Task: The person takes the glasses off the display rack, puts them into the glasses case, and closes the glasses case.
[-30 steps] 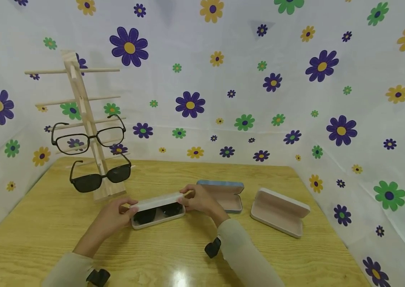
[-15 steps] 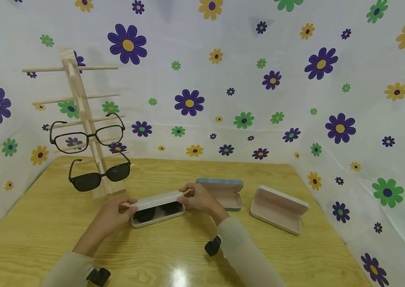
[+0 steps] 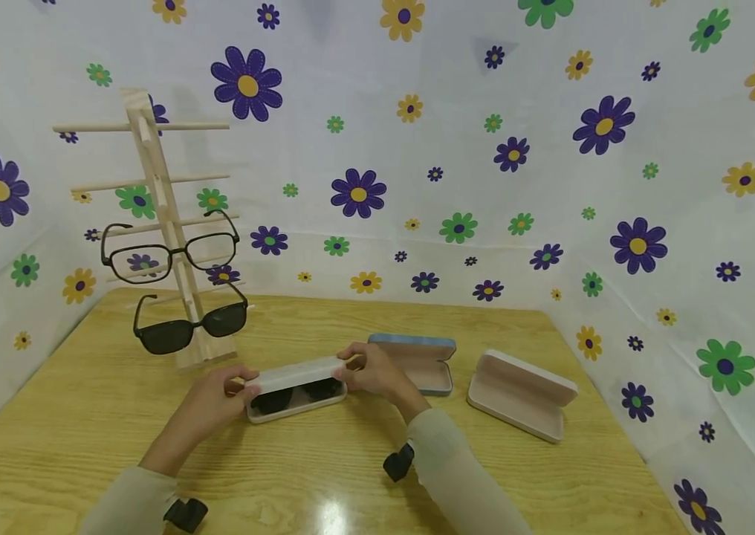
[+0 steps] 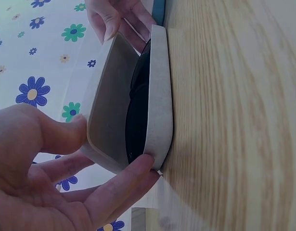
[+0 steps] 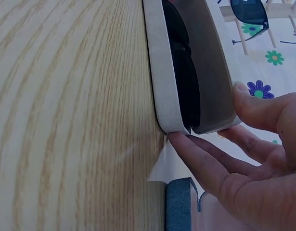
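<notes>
A white glasses case (image 3: 293,374) lies on the table, its lid partly raised. Inside are dark sunglasses (image 3: 273,401), lenses facing the opening. My left hand (image 3: 213,399) grips the case's left end; in the left wrist view the thumb sits on the lid's edge and the fingers reach the base. At the other end my right hand (image 3: 374,374) holds the case likewise, as the right wrist view shows: thumb against the lid, a fingertip at the base's corner. Most of the case's hinge side is hidden in the head view.
A wooden rack (image 3: 162,193) at the left bears clear glasses (image 3: 173,258) and, lower, sunglasses (image 3: 193,328). An open blue case (image 3: 411,343) stands close behind my right hand. Farther right sits an open white case (image 3: 521,397). A flowered cloth (image 3: 391,148) surrounds the table (image 3: 310,483).
</notes>
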`<state>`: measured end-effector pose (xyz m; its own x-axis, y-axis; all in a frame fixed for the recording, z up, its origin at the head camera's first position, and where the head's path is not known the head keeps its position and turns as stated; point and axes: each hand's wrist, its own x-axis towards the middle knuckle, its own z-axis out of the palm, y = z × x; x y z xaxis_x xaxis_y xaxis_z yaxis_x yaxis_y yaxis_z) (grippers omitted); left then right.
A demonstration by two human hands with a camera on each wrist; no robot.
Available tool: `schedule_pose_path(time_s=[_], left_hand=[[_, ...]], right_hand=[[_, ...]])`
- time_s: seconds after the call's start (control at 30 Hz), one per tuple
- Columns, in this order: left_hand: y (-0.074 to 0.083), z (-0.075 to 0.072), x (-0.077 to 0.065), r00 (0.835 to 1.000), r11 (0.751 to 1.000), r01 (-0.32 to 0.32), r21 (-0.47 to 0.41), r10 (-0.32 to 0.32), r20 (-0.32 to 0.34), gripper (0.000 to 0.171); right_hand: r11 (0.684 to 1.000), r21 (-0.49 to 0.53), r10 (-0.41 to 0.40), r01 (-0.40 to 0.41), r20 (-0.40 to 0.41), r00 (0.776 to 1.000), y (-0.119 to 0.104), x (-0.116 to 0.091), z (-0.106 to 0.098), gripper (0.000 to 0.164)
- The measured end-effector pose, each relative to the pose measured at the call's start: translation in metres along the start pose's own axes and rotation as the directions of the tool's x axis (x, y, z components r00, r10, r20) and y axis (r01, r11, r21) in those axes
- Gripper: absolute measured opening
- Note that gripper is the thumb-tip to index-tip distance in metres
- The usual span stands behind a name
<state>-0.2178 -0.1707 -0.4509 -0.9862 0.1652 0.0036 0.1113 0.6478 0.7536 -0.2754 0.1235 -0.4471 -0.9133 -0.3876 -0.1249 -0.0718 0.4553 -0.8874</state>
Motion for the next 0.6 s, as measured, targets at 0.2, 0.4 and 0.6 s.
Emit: schedule_pose_path(time_s=[0.2, 0.4, 0.6], left_hand=[[-0.0007, 0.0001, -0.0006, 1.0, 1.0, -0.019, -0.002, 0.019, -0.001, 0.027], [0.0002, -0.0014, -0.0002, 0.999, 0.999, -0.035, -0.001, 0.035, 0.005, 0.03], [-0.003, -0.0002, -0.0011, 1.0, 1.0, -0.026, -0.015, 0.026, 0.015, 0.03]], right_hand=[[1.0, 0.007, -0.025, 0.025, -0.009, 1.0, 0.0026, -0.0022, 0.0013, 0.037], [0.998, 0.019, -0.063, 0.063, -0.017, 0.998, 0.0055, -0.0009, 0.0023, 0.038], [0.998, -0.01, -0.057, 0.057, -0.03, 0.998, 0.0054, -0.002, 0.0039, 0.036]])
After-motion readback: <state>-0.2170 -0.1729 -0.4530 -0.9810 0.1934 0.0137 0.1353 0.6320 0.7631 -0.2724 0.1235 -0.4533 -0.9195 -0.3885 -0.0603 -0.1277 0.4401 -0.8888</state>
